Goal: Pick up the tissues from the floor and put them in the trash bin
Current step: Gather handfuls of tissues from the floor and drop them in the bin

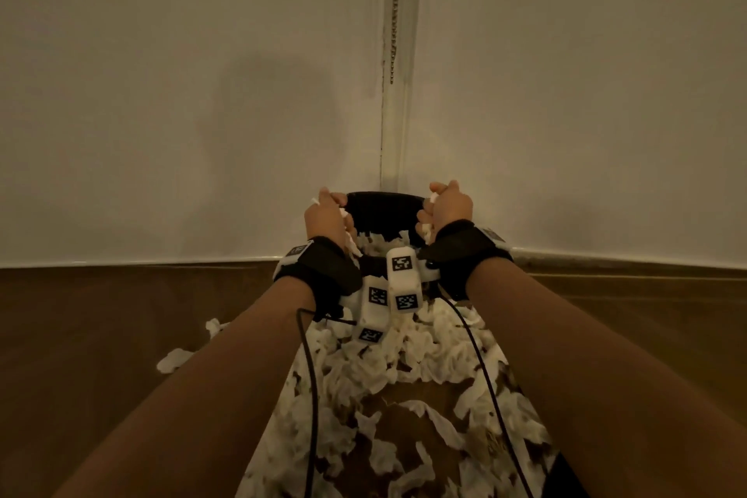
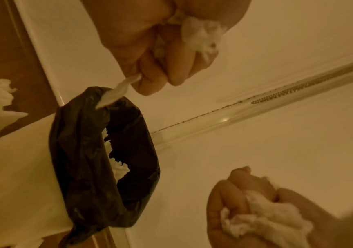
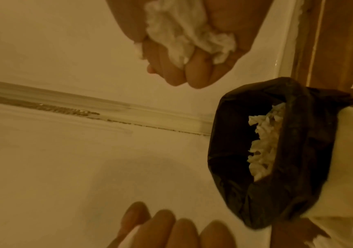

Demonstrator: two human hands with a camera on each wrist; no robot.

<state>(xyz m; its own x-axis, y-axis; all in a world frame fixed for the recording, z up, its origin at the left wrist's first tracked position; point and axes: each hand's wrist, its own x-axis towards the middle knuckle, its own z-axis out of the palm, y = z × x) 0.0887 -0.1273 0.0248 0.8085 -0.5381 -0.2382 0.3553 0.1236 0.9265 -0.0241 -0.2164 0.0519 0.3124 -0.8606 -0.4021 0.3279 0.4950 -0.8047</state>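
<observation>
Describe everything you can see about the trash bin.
The trash bin stands on the floor in the corner where two pale walls meet. Its body looks white, and a black plastic liner, crinkled and glossy, is folded over the rim. The top is open, with white tissues already inside. More tissues lie against its base. Neither hand touches it.

Dim, warm yellowish light, a soft shadow on the wall (image 1: 258,125), wrist views blurred and edge-warped.
</observation>
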